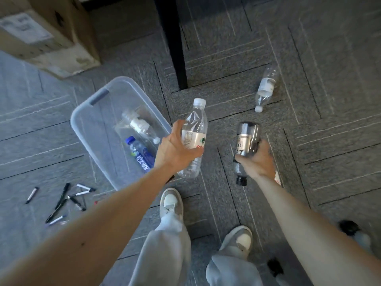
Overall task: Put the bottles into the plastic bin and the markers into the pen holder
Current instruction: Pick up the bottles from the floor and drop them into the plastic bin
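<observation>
Head view, looking straight down at a grey carpet-tile floor (309,100). The left hand (175,147) sits at centre frame, its grip wrapped round the labelled middle of a clear plastic water bottle with a white cap (194,129). The cap points to the top of the frame, and the bottle hangs just right of the bin's near corner. Over to the right, the right hand (257,162) has its grip curled round a dark grey plastic bottle with a black cap (246,141), cap towards the bottom of the frame.

Left of centre is the clear rectangular plastic bin (97,120), already holding two bottles lying down: a clear bottle with a white label (138,125) and a blue-labelled bottle with a blue cap (140,154).

Upper right, another clear plastic bottle with a white cap (266,87) lies on the carpet, well apart from the bin. Lower left, the black and white markers (61,199) lie scattered on the floor near the bin.

A brown cardboard box (47,32) fills the upper left and a black furniture leg (175,42) drops in from the top. Two white-and-grey shoes (171,203) show at the bottom.
</observation>
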Motion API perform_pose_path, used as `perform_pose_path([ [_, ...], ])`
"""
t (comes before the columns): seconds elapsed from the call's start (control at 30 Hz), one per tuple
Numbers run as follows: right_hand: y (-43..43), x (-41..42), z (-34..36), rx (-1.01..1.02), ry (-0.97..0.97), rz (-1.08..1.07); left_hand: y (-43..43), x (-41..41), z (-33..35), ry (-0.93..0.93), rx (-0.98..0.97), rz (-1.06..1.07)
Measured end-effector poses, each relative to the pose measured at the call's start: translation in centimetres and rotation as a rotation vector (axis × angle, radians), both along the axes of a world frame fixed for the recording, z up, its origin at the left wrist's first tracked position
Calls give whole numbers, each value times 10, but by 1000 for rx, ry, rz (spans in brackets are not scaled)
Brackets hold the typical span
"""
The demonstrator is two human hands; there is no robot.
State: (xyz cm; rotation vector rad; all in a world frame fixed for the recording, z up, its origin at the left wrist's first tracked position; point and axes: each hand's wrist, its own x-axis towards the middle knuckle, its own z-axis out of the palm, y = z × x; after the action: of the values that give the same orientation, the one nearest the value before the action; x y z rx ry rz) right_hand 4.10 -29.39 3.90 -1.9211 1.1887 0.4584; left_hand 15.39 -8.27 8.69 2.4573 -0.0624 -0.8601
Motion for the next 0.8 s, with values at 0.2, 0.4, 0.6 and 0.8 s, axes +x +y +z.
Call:
perform_pose_path([
  [0.2, 57, 29, 92, 49, -75, 112, 96, 15, 37, 54, 126, 223],
  [0.4, 127, 69, 115, 120, -103, 254, 154, 19, 28, 131, 170, 361],
  [0.6, 202, 111, 103, 114, -66, 398, 198, 13, 46, 115, 154, 350],
  [0.8, 234, 131, 97, 50, -46, 453, 226, 21, 70, 56, 160, 318],
])
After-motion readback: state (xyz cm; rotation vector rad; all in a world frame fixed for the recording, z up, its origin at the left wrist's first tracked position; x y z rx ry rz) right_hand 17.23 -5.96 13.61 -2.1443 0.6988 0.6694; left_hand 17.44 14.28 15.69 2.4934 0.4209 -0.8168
